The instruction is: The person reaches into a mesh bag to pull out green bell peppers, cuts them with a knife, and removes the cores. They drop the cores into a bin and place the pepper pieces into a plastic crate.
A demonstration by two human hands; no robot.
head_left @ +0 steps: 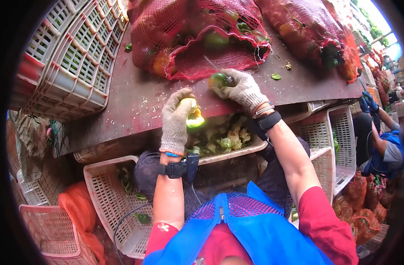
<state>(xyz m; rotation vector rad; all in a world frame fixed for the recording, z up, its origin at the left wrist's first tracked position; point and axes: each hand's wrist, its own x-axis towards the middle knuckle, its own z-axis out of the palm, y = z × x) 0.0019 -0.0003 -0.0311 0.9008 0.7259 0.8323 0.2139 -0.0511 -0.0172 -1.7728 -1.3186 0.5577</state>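
My left hand (pixel 176 117), in a pale knit glove, is closed around a cut bell pepper (pixel 195 118) whose yellow-green inside shows. To its right, my gloved right hand (pixel 239 88) grips a whole green bell pepper (pixel 216 80) together with a knife, whose thin blade (pixel 211 62) points up and away; its handle is mostly hidden by the fingers. Just beyond both hands, a red mesh sack (pixel 197 42) lies with its mouth toward me, with a green pepper (pixel 215 40) inside. Below the hands, a bin (pixel 233 155) holds pepper cores and scraps.
Stacked plastic crates (pixel 74 62) stand at the left of the reddish table (pixel 135 104). A second mesh sack (pixel 306 31) lies at the right. Crates (pixel 118 194) with a few peppers flank my legs. Another person (pixel 381 141) in blue gloves works at far right.
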